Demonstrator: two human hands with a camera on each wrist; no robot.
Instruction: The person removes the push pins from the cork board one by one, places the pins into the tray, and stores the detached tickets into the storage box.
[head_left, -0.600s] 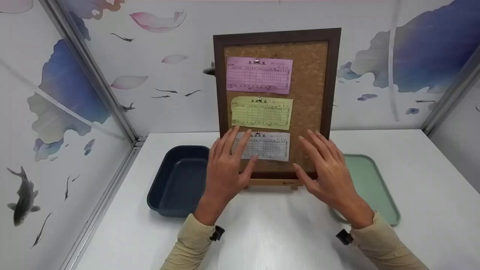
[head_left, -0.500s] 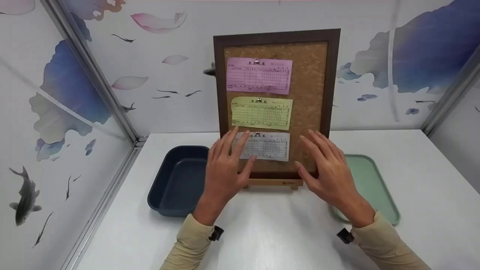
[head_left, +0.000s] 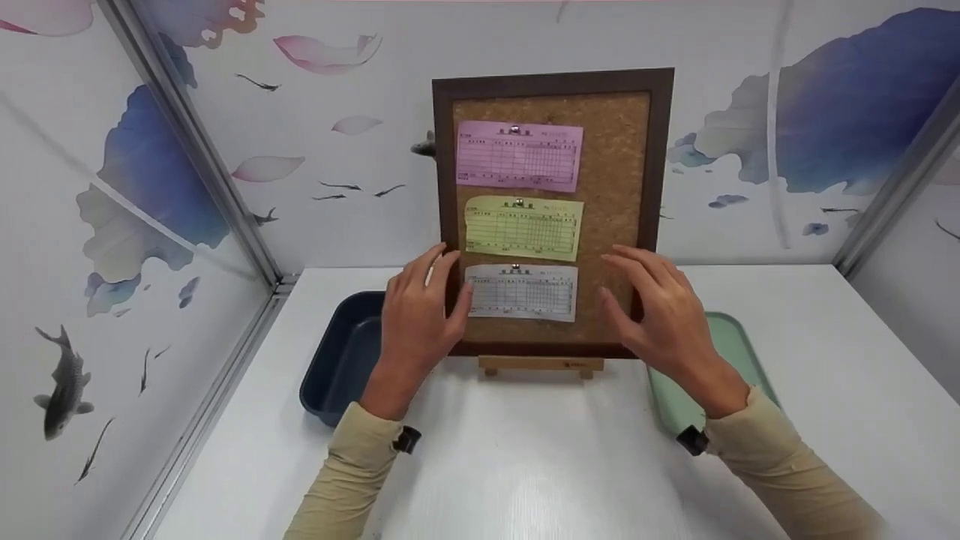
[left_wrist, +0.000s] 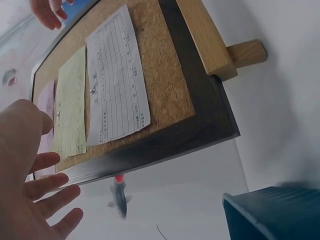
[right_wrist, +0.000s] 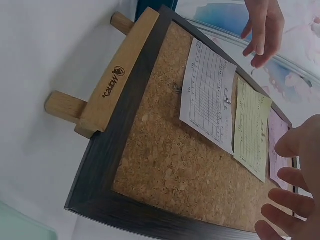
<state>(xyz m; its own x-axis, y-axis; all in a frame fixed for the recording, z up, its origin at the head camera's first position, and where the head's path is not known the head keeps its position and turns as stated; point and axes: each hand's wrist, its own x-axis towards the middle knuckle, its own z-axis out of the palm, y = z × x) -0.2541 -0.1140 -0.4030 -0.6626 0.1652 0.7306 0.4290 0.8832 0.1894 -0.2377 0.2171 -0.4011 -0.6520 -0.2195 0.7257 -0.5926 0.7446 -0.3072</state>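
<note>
On the table, with open room in front, see the board on its easel, between the bin at left and the tray at right, both partly hidden. Find the left hand just by the board's lower left edge and the right hand over its lower right, each with fingers apart and loosely bent, with contact too hard to tell. Down the cork, see the pink slip, yellow slip and, between the hands and nearer the left one, the white slip, each under a clip, with a bare strip along the right.
</note>
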